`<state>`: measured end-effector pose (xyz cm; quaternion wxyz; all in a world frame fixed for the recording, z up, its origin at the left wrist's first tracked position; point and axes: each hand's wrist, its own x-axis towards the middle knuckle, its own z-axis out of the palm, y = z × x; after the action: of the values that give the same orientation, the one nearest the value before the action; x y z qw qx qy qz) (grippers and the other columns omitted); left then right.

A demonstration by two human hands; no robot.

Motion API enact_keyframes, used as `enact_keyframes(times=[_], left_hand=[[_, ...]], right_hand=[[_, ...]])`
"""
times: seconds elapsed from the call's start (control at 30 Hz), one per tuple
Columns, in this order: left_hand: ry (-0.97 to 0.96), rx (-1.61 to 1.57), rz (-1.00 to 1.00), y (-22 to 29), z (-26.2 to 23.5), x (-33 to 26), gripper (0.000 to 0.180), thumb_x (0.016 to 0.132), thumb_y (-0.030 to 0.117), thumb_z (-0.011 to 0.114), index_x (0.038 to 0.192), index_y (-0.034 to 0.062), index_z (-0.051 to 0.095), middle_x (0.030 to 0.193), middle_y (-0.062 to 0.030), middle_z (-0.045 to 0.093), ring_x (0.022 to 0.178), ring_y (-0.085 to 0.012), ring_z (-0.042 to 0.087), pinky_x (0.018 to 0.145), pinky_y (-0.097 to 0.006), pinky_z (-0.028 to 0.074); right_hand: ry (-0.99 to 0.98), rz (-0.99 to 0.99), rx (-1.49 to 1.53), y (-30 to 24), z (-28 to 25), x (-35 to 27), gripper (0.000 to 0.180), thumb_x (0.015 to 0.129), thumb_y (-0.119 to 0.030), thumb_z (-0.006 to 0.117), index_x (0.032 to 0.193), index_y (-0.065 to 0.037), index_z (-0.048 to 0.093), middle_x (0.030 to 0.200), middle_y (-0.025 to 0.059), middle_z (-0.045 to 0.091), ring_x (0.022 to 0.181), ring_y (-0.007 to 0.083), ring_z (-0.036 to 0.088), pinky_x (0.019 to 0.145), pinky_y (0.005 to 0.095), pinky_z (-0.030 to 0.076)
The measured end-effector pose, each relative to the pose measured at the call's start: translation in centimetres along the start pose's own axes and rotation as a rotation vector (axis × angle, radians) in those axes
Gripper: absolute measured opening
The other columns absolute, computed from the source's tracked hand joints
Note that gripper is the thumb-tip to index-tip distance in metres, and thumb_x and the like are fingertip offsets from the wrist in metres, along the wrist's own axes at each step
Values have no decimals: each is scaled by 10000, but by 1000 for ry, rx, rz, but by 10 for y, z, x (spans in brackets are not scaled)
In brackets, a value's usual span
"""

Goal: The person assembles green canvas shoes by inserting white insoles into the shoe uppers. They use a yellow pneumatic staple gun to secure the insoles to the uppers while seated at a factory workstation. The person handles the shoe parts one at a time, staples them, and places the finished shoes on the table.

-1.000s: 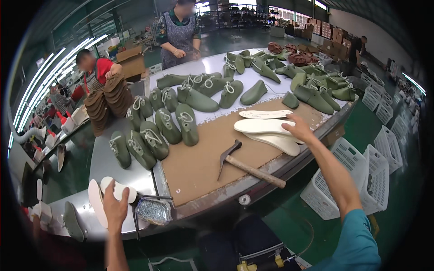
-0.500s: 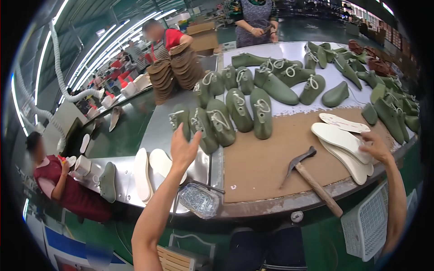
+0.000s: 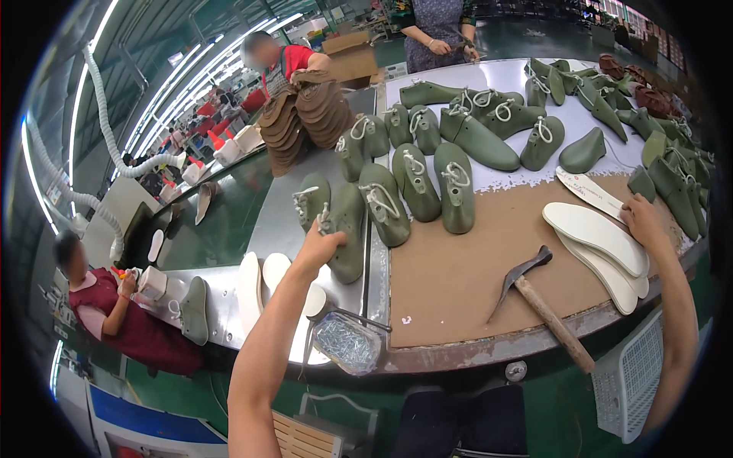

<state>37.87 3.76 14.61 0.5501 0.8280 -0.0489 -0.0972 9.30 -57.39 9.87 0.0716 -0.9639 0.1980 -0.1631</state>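
My left hand [image 3: 319, 250] is closed on the top of a green shoe last [image 3: 348, 240], by its cord loop. That last stands on the metal surface beside other green lasts [image 3: 384, 204] with white cords. At the right, my right hand [image 3: 646, 223] pinches the near end of a thin white insole [image 3: 586, 188] with faint marks on it. Just below it lies a fanned stack of cream insoles [image 3: 597, 238] on the brown board. A hammer [image 3: 540, 304] with a wooden handle rests on the board between my hands.
A box of small nails [image 3: 345, 342] sits at the front edge. White insoles [image 3: 249, 291] lie left of my forearm. Brown stacked pieces [image 3: 286, 126] stand behind, near a co-worker in red. A pale plastic basket [image 3: 630, 382] is below the table at right. Two other people work nearby.
My left hand has come down and closed on a green last. My right hand has shifted to the thin insole's end, and that insole is turned and tilted more steeply.
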Motion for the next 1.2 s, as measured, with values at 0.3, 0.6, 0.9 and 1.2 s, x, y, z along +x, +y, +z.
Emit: enact_keyframes(times=[0.3, 0.6, 0.9, 1.2], left_hand=[[-75, 450, 180, 3, -35, 0, 493, 828, 421, 732, 1085, 7, 663, 1147, -101, 646, 963, -198, 626, 849, -333, 479], [240, 171, 518, -23, -56, 48, 762, 893, 448, 623, 1438, -28, 382, 1443, -191, 436, 1350, -289, 401, 1114, -365, 286], [162, 152, -95, -65, -84, 128, 192, 786, 189, 624, 962, 112, 642, 772, -31, 635, 651, -183, 590, 603, -388, 436], [-99, -739, -230, -53, -99, 46, 390, 834, 167, 590, 1204, 45, 571, 1142, -127, 640, 1020, -313, 634, 900, -482, 517]], right_hand=[[-152, 326, 52, -22, -5, 16, 787, 692, -376, 814, 1328, -18, 522, 1321, 204, 536, 1239, 333, 502, 1059, 407, 397], [-233, 311, 331, -30, -57, -25, 515, 840, -418, 671, 1043, 49, 592, 1034, 190, 620, 963, 248, 581, 847, 355, 449], [-168, 561, 751, -13, -54, -61, 328, 877, -314, 678, 1003, -23, 594, 893, 56, 635, 765, 94, 595, 659, 245, 471], [63, 541, 1024, -30, -66, -75, 158, 943, -170, 571, 1047, -68, 511, 935, 68, 614, 779, 121, 641, 638, 263, 545]])
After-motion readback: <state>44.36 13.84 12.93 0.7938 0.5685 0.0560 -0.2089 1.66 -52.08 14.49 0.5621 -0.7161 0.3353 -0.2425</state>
